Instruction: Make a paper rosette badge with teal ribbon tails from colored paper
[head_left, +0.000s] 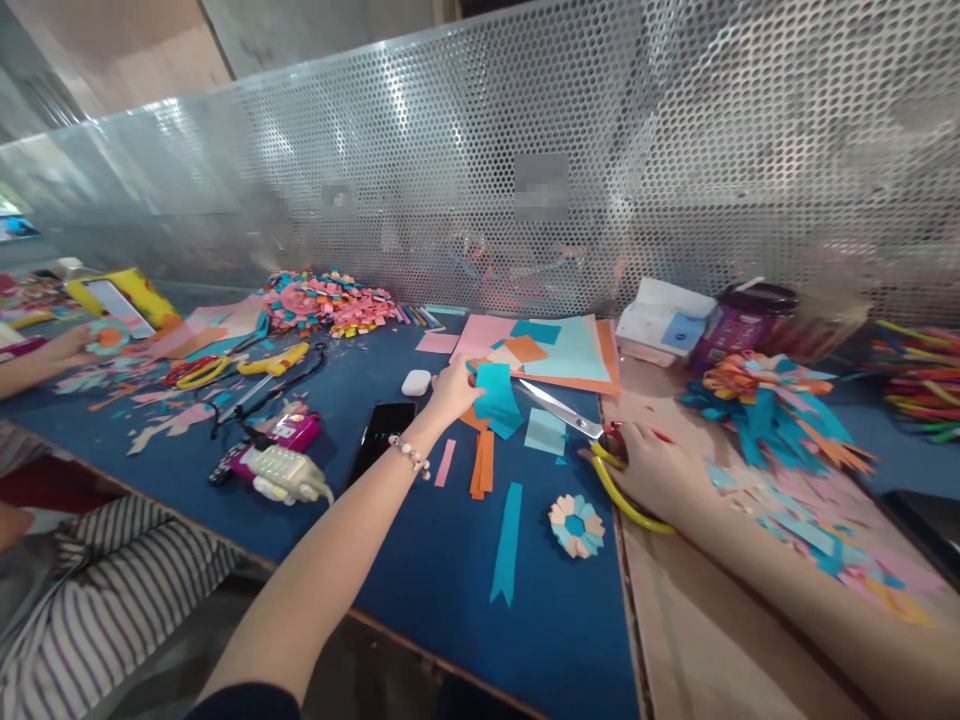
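Note:
My left hand [452,388] pinches a piece of blue paper [496,402] above the blue table, fingers closed at its left edge. In my right hand [654,465] are scissors [564,412] with yellow and red handles, their blades pointing left toward the blue paper. Below the blades lies a pale blue paper square [545,432]. Orange strips [483,465] and a pink strip [445,463] rest under my left hand. Nearer me are a blue strip with a notched end [508,548] and a peach-and-blue paper rosette [576,526].
Stacked colored sheets [592,350] lie behind my hands. A phone [381,440], white case [416,383] and purple glue gun [289,440] are leftward. Paper flowers [322,300] are heaped by the perforated metal screen [465,170]. A person's hand [71,347] holds a rosette at far left.

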